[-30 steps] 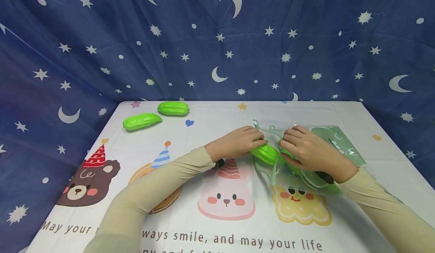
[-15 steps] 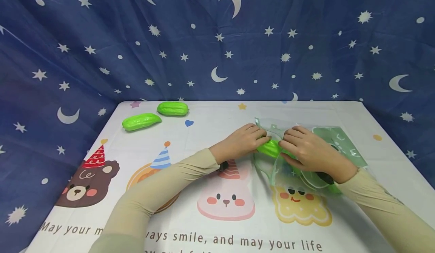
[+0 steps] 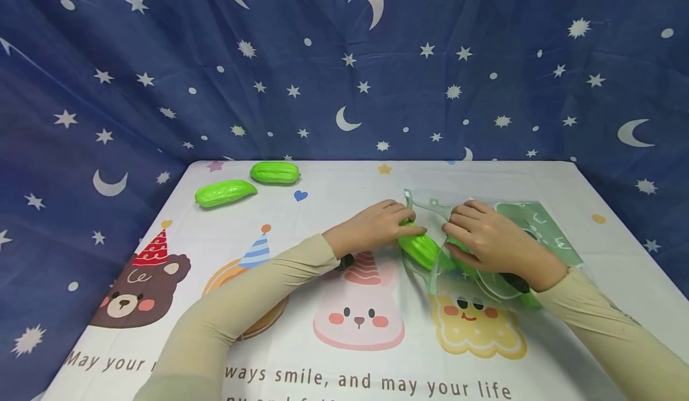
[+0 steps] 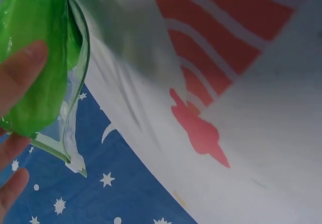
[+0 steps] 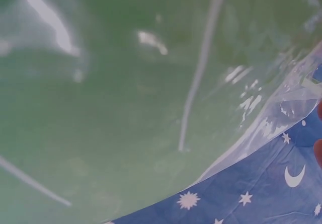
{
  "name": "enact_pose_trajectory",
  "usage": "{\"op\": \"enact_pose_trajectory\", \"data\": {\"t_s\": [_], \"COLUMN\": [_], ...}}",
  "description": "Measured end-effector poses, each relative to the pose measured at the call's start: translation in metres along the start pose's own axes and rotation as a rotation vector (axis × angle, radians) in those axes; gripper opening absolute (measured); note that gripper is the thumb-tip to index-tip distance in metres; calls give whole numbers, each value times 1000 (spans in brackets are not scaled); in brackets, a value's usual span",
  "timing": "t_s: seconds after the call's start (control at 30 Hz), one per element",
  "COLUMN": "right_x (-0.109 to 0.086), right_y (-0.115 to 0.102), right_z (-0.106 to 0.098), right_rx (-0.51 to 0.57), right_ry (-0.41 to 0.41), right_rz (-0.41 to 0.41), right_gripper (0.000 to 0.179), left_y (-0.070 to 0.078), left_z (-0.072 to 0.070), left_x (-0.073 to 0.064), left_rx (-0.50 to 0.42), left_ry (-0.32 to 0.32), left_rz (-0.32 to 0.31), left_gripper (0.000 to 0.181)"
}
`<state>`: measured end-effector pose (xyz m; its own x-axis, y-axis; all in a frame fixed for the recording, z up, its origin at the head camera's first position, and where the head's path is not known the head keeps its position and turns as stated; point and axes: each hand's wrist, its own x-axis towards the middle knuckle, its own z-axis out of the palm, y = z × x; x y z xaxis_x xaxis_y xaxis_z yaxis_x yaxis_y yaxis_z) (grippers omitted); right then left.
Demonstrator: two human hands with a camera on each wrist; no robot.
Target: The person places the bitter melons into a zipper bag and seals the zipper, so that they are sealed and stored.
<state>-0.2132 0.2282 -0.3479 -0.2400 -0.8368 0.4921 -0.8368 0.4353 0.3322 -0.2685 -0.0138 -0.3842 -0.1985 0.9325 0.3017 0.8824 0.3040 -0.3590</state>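
Partway into the mouth of a clear and green zip bag point(image 3: 530, 218), a bright green toy cucumber point(image 3: 422, 251) slants down to the right, its upper left end in the grasp of the left hand point(image 3: 374, 226). That hand pinches it, thumb laid along one side and fingers on the other, as the left wrist view shows, where the bag's rim curves beside the cucumber and a pale zip end point(image 4: 75, 162) sticks out below. The right hand point(image 3: 487, 236) has its fingers curled over the bag's edge and holds it, the mouth gaping towards the left hand. More green shows through the film beneath the right hand, though its outline is too hidden to make out. Near the far left corner of the table lie two more toy cucumbers: a front one point(image 3: 226, 193), slightly tilted, and a back one point(image 3: 274, 172), just beside it. Under everything spreads a white tablecloth point(image 3: 344, 203) printed with a brown bear point(image 3: 142, 293), a pink rabbit point(image 3: 357, 323), a yellow biscuit point(image 3: 479, 329) and a line of lettering point(image 3: 366, 382). Beyond the table hangs a dark blue curtain point(image 3: 323, 108) patterned with white stars and moons.
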Motion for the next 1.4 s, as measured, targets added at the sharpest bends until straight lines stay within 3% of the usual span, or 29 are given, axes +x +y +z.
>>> {"op": "enact_pose_trajectory", "data": {"t_s": [0.2, 0.33, 0.67, 0.83, 1.03, 1.2, 1.4], "right_x": [0, 0, 0, 0, 0, 1, 0], "right_y": [-2, -2, -2, -1, -1, -1, -1], "right_z": [-2, -2, 0, 0, -1, -1, -1], "right_rx": [0, -4, 10, 10, 7, 7, 12], "right_ry": [0, 1, 21, 21, 18, 20, 24], "right_rz": [4, 2, -9, -13, -18, -21, -19], "right_gripper": [43, 42, 38, 37, 38, 36, 36], "left_y": [2, 5, 8, 7, 7, 6, 2], "left_z": [1, 0, 7, 8, 9, 10, 9], "left_x": [3, 8, 16, 17, 15, 11, 0], "left_rx": [-64, -58, 69, 75, 21, -71, -87], "left_ry": [-46, -55, -32, -40, -129, -219, -225], "left_rz": [6, 4, -108, -145, -122, -121, -131], "left_gripper": [35, 35, 24, 17, 16, 31, 40]}}
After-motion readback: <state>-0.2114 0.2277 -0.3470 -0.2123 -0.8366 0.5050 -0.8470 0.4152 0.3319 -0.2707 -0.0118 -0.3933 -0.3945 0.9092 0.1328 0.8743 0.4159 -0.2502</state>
